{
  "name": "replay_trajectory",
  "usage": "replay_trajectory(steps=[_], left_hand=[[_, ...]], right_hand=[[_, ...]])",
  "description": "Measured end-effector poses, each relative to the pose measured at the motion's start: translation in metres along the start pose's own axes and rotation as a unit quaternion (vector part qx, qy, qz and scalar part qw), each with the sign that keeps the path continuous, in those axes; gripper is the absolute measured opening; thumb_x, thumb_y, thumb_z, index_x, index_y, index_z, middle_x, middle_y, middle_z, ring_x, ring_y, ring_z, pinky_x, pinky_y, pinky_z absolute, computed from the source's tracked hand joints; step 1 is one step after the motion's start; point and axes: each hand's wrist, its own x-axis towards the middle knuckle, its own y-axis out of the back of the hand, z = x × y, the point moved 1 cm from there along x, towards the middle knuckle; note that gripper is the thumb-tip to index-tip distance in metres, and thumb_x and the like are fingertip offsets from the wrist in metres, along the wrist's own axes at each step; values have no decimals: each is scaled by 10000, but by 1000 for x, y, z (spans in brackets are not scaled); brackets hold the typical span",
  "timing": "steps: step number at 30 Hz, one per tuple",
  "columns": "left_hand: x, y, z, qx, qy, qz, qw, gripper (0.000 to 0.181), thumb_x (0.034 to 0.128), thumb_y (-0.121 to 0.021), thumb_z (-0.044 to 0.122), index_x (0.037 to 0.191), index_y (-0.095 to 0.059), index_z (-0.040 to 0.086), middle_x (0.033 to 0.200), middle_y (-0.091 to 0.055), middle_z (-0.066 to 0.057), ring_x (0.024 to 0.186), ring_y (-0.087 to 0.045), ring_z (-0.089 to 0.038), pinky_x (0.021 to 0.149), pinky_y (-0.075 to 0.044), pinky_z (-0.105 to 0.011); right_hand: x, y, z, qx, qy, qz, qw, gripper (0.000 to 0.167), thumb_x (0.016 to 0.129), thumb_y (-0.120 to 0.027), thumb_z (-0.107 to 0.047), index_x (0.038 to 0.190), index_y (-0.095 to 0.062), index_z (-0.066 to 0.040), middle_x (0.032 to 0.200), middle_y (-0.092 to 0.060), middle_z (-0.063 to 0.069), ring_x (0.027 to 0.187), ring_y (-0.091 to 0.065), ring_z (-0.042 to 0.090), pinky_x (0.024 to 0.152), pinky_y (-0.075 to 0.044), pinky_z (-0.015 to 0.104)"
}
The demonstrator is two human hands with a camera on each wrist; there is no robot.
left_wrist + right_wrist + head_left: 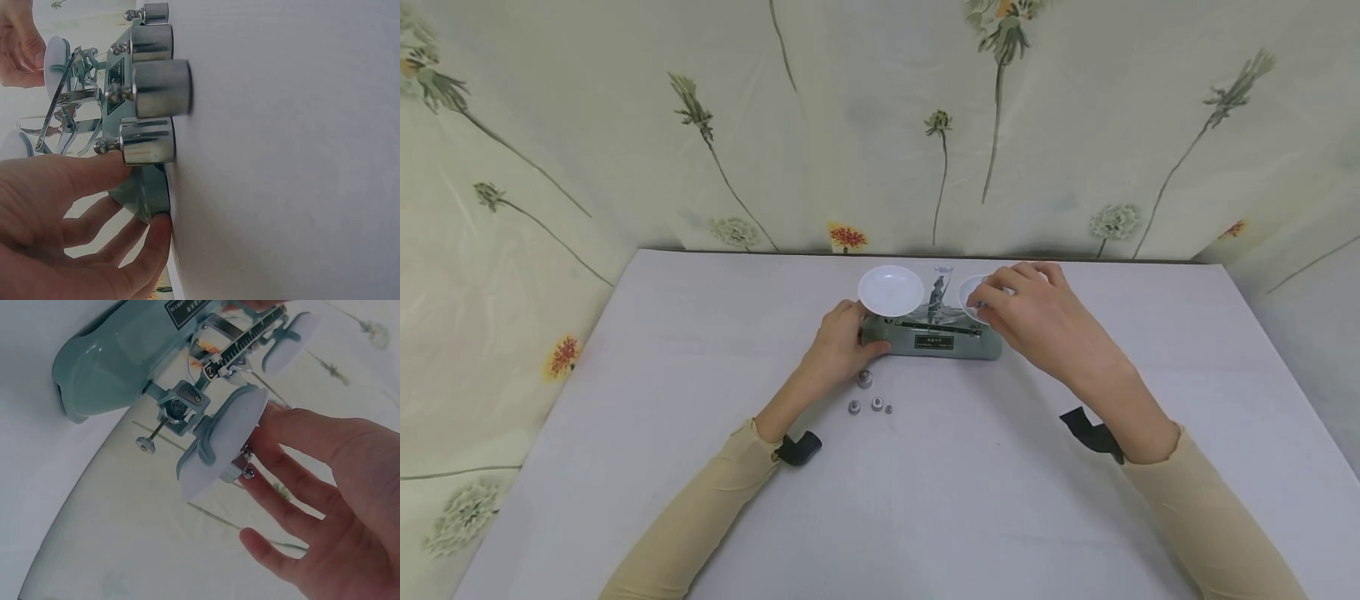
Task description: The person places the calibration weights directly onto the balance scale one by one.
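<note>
A green balance scale (pixel 936 343) with two white pans stands near the table's back edge. My left hand (pixel 842 340) grips the left end of its base, thumb in front and fingers behind. Over the right pan (pixel 219 447) is my right hand (pixel 1037 312), thumb and index fingertips close together at the pan's edge. Small metal weights (pixel 236 467) with knobs sit on that pan by these fingertips; whether one is pinched is hidden. The left pan (pixel 891 291) holds nothing visible. Several knobbed cylindrical weights (pixel 162 89) stand upright on the table in front of the scale's left end.
A white cloth covers the table (pixel 925 500). Behind it hangs a flower-printed curtain (pixel 865 125), close beyond the scale. Black straps (pixel 799 448) are on both wrists, at the ends of beige sleeves (pixel 700 508).
</note>
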Motion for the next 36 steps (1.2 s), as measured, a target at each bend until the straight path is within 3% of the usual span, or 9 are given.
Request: replay_trajectory(steps=[12, 20, 26, 36], left_hand=[[0, -1, 0, 15, -86, 31, 10000, 595, 938, -850, 174, 1453, -610, -3, 1321, -673, -188, 1079, -597, -276, 897, -572, -406], [1, 0, 0, -2, -99, 33, 9999, 596, 936, -851, 167, 1453, -611, -9, 1335, -679, -197, 1130, -604, -294, 937, -574, -431], [2, -1, 1, -10, -77, 6, 10000, 603, 945, -843, 175, 1465, -599, -6, 1331, -669, -195, 1103, -602, -288, 919, -579, -422], [0, -1, 0, -57, -83, 51, 9999, 637, 957, -829, 171, 1511, -562, 8, 1378, -653, -199, 1195, -631, -309, 1005, -590, -455]], right_hand=[[-2, 3, 3, 351, -92, -83, 9993, 190, 935, -814, -27, 1089, -777, -134, 1151, -733, 77, 1135, -685, 351, 1055, -478, 612], [-4, 1, 6, 307, -187, -227, 9991, 235, 951, -821, -90, 1164, -737, -144, 1225, -708, 101, 1144, -680, 347, 1018, -493, 600], [-7, 2, 8, 331, -180, -97, 9992, 314, 937, -834, -95, 1228, -721, -132, 1224, -703, 113, 1129, -686, 340, 969, -504, 602], [-15, 0, 13, 343, -145, 178, 9991, 455, 931, -853, -139, 1344, -665, -116, 1237, -672, 128, 1048, -685, 324, 902, -514, 555]])
